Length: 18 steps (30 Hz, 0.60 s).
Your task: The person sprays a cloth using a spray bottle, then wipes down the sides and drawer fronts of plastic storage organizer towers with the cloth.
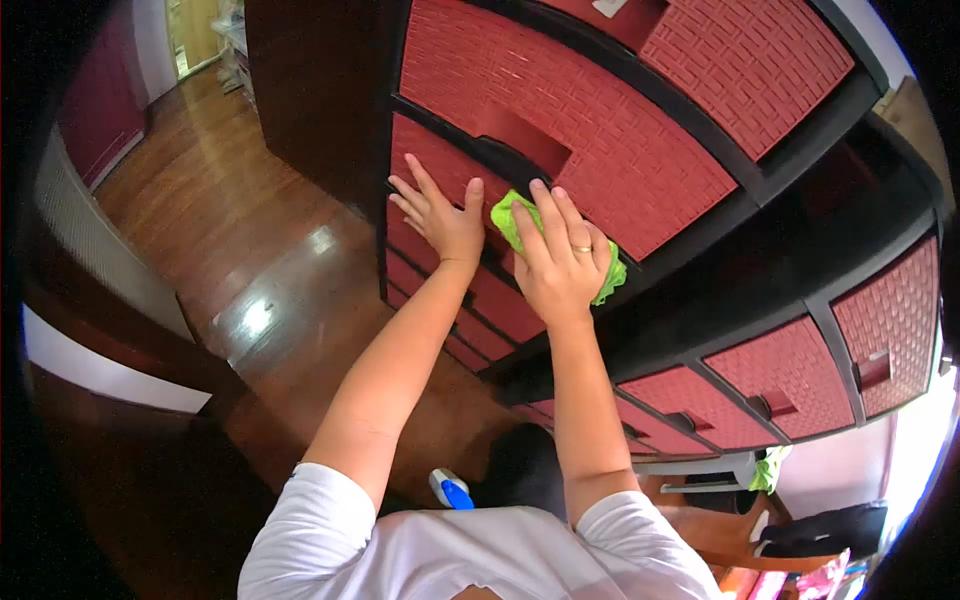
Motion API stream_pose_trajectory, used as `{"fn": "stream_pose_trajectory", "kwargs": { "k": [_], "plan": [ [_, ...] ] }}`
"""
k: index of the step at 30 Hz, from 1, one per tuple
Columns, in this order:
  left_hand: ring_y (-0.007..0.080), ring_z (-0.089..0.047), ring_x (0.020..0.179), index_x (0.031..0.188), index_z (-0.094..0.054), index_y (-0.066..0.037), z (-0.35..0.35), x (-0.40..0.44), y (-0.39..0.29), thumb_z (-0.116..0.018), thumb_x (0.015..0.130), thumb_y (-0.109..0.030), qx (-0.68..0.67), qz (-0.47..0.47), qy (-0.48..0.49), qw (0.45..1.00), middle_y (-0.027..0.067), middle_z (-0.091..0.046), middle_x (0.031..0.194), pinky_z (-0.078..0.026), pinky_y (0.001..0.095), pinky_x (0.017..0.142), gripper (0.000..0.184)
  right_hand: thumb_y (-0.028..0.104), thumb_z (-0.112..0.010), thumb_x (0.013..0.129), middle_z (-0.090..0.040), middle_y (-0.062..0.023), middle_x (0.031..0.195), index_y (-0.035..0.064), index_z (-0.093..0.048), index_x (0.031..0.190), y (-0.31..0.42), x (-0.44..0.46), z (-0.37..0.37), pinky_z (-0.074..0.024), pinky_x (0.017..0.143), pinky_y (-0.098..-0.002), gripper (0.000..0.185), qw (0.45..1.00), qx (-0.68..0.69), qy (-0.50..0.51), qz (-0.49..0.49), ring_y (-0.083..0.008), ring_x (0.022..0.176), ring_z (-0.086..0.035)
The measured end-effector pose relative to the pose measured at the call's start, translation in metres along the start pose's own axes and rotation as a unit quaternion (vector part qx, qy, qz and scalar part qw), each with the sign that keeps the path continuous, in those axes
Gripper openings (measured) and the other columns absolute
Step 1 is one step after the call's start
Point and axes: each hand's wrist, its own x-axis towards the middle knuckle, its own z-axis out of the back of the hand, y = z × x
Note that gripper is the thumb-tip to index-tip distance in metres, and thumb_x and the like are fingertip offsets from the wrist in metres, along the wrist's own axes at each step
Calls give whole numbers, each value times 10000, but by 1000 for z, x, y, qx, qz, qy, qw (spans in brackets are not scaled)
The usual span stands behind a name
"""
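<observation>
wood floor (170,200) borders red drawers (600,130), where the flattened right hand (560,275) presses a green cloth (508,216) to the front beside the empty, splayed left hand (450,225), and hard rubbing could rock the unit

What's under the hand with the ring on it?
A green cloth is under the right hand, against the red and black drawers. The bit of drawer right behind the cloth is covered, so I can't see it.

Head-worn camera looks forward and steeply down.
</observation>
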Motion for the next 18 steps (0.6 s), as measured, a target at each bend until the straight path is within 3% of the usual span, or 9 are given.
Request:
{"fn": "stream_pose_trajectory", "kwargs": {
  "k": [8, 11, 14, 18],
  "plan": [
    [531, -74, 1330, 1470, -105, -205, -39, 4, -3, -591, 749, -612, 17, 5, 6, 1000, 288, -56, 1476, -158, 628, 1033, 960, 181, -609, 768, -605, 20, 1187, 175, -661, 948, -27, -2, -32, -344, 869, -304, 187, 999, 21, -10, -32, -124, 1144, -510],
    [528, -94, 1329, 1470, -97, -227, -48, 16, -2, -493, 806, -631, 1, 4, 7, 1000, 290, -91, 1473, -157, 595, 1048, 873, 175, -615, 761, -607, 15, 1182, 169, -661, 944, -23, 5, -42, -344, 877, -308, 189, 998, 37, 0, -47, -127, 1146, -509],
    [522, -94, 1332, 1469, -110, -220, -57, 29, 9, -578, 759, -614, 11, -2, 4, 1000, 281, -83, 1477, -181, 628, 1027, 937, 172, -613, 763, -610, 6, 1175, 158, -659, 940, -20, 12, -51, -357, 865, -304, 184, 998, 42, -3, -46, -134, 1135, -519],
    [518, -95, 1334, 1469, -108, -225, -58, 33, 10, -578, 765, -605, 15, 6, 17, 1000, 279, -86, 1478, -177, 620, 1033, 928, 179, -604, 771, -610, 4, 1169, 150, -657, 937, -17, 14, -60, -367, 851, -302, 177, 998, 31, -26, -44, -140, 1120, -529]
  ]
}}
